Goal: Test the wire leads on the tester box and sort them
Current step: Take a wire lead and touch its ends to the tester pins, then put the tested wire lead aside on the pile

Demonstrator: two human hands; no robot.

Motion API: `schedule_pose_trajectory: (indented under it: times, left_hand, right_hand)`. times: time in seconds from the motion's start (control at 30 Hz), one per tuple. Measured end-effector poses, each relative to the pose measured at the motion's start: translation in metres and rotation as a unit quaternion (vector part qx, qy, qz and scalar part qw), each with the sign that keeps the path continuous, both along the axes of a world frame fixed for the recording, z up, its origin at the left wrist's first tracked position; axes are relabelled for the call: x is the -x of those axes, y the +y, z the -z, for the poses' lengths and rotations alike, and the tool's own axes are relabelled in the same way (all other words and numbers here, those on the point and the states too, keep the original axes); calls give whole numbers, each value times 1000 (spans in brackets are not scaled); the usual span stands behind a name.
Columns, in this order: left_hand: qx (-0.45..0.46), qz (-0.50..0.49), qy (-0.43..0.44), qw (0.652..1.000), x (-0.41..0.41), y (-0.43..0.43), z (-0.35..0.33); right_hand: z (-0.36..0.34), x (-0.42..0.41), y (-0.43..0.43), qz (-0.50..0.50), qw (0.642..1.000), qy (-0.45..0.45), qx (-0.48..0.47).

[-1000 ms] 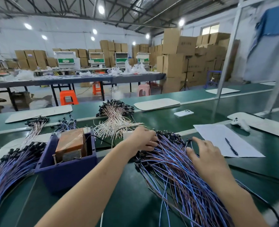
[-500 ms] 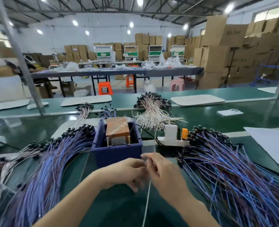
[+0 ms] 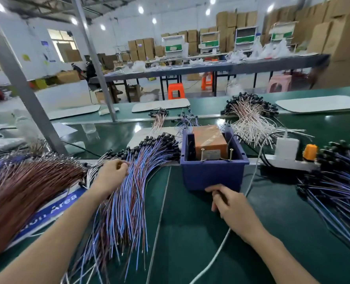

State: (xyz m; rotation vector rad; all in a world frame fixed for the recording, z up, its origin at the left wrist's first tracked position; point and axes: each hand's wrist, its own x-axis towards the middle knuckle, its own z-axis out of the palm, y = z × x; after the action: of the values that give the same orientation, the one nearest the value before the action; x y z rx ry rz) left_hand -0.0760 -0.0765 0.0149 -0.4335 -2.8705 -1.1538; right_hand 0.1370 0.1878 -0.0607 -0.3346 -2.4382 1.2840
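Remotely, I watch both hands at work over the green table (image 3: 190, 242). My left hand (image 3: 112, 177) reaches toward the table's left side. Its grip is closed on wire leads at the black-connector end of the blue-and-brown pile (image 3: 129, 201), which fans from beside the bin to the near edge. My right hand (image 3: 229, 203) sits at mid-table, just in front of the near wall of the blue bin (image 3: 211, 177). Its fingers are curled, thumb toward the bin, and I cannot tell whether that grip holds anything. A white cable (image 3: 215, 254) runs beneath that hand toward the near edge. The tester box (image 3: 210, 140), orange-brown with two upright metal pins at its front, stands inside the bin at the table's centre. A pile of brown leads (image 3: 26, 185) lies at the left edge, next to a blue sign (image 3: 53, 208) reading "Area". More blue leads (image 3: 338, 191) are heaped at the right edge, and white leads (image 3: 250, 124) spread behind the bin toward the far edge. A white power strip (image 3: 280, 163) carrying an orange plug (image 3: 310, 152) lies just right of the bin.
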Motion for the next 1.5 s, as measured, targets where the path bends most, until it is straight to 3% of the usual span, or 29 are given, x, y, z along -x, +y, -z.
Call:
schedule_pose_trajectory:
  times: [0.13,0.37,0.47,0.73,0.9,1.03,1.1,1.2,1.27,1.37,1.5]
  left_hand:
    - [112,-95,37,989,32,-19,6]
    - [233,-77,35,969,46,-26,7]
    - [282,-66,-6,957,44,-29,13]
    - [300,-94,-46,948,38,-36,24]
    - [209,-143,-71,965,32,-36,12]
    - [-49,-157,-61,984,22,-34,-19]
    - [-118,-151,5,981,12,-32,-47]
    - [-161,-121,190,961,-18,-21,-91]
    - [-211,-49,292,932,-51,-7,-113]
    - [-243,66,348,903,-104,23,-117]
    - [-188,165,314,916,-157,74,-69]
  right_hand:
    - [3,2,0,8,1000,-4,9]
    - [4,3,0,14,1000,-2,10]
    - [3,3,0,13,1000,-3,5]
    - [1,2,-2,18,1000,6,10]
    - [2,1,-2,24,1000,17,12]
    - [3,0,-2,25,999,18,15]
    - [2,-1,-3,23,999,18,23]
    - [-7,-4,-8,25,993,52,102]
    - [-21,-9,-12,25,974,109,196]
    - [-55,-17,-15,-25,915,197,351]
    - [-101,-26,-8,-112,753,267,591]
